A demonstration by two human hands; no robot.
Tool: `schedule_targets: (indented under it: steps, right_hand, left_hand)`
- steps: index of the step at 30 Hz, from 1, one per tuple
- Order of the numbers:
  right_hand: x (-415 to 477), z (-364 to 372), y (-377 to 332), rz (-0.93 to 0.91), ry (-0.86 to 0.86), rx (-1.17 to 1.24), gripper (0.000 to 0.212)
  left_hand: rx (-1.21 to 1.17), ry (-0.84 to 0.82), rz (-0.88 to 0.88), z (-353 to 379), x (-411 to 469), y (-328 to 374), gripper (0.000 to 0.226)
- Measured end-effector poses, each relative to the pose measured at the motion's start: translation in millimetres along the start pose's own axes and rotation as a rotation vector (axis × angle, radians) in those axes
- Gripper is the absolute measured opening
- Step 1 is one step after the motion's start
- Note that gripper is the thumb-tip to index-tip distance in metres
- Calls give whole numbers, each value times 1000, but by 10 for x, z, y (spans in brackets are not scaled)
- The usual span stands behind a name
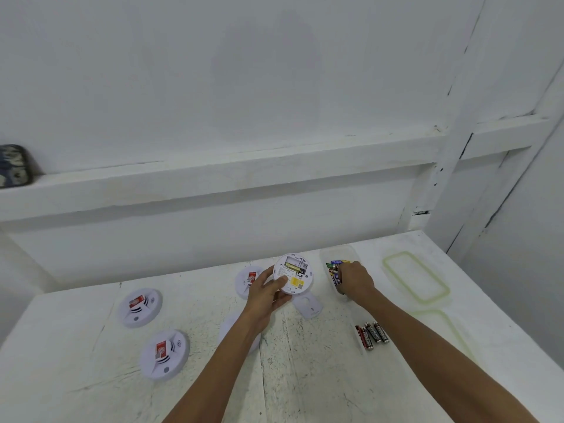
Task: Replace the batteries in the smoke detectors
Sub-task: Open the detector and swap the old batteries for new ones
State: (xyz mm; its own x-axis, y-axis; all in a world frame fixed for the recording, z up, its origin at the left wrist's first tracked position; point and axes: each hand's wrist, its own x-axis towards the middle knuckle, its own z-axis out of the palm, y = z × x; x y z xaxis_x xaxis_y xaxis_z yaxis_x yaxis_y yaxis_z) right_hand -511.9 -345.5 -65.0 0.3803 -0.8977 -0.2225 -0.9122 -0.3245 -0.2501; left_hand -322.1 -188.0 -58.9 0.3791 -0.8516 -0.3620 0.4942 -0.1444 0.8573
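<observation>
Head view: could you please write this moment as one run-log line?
left hand: holds upturned smoke detector, compartment open | right hand: in battery container, grip hidden | loose batteries on table

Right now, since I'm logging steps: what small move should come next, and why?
Probably lift one of the colourful batteries from the clear plastic tub to the round white smoke detector: the right hand reaches into the tub, and the left hand holds the detector with its battery bay open and facing up.
</observation>
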Motion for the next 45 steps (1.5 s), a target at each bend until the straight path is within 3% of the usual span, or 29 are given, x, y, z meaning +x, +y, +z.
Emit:
schedule_targets:
  steps: [7,14,21,27,36,45]
  right_hand:
    - [7,5,17,-64,-5,32,24]
    - [8,-85,115,21,141,430,6]
    - [-79,-265,-30,-19,211,712,15]
    - [-190,-454,-314,-96,102,967,21]
    - [-300,-416,-564,-233,98,998,27]
    - [-323,-337,-629,-324,145,906,24]
  left_hand:
    - [0,8,9,-18,10,-5,43]
    - [6,-5,10,-11,55,-21,43]
    - [9,-9,-15,74,127,-53,47]
    - [34,35,-74,145,187,-78,40]
    - [2,42,-65,100,176,-81,30]
    - [21,16,-41,79,195,-81,40]
